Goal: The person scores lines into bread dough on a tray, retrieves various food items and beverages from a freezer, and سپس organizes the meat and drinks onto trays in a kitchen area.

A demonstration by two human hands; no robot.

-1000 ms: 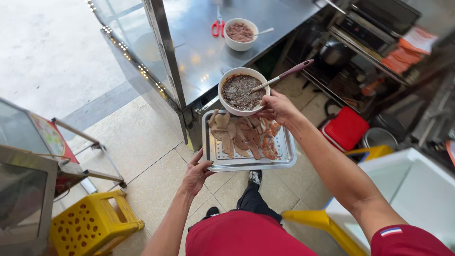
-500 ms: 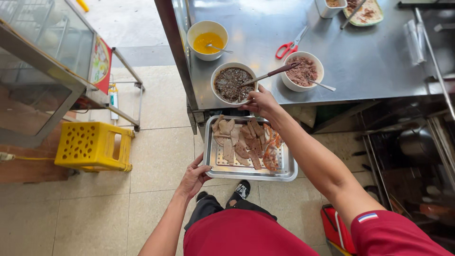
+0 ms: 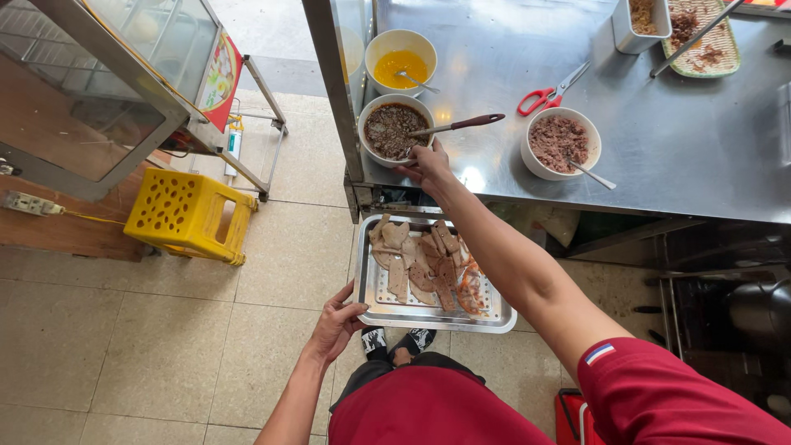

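My left hand (image 3: 336,323) grips the near left edge of a perforated metal tray (image 3: 494,316) and holds it level above the tiled floor. Sliced brownish meat pieces (image 3: 416,264) lie piled on it. My right hand (image 3: 428,165) reaches forward and holds the near rim of a white bowl of dark minced filling (image 3: 392,128), which rests at the front left corner of a steel counter (image 3: 709,156). A dark-handled spoon (image 3: 461,125) lies in that bowl.
On the counter stand a bowl of yellow sauce (image 3: 400,63), a bowl of minced meat (image 3: 559,143) with a spoon, red-handled scissors (image 3: 545,96) and a green plate (image 3: 705,41). A yellow plastic stool (image 3: 186,216) and a glass display cart (image 3: 107,91) stand to the left.
The view swung over the counter. My right hand carried the bowl of dark filling from above the tray onto the counter's corner. My left hand kept holding the tray.
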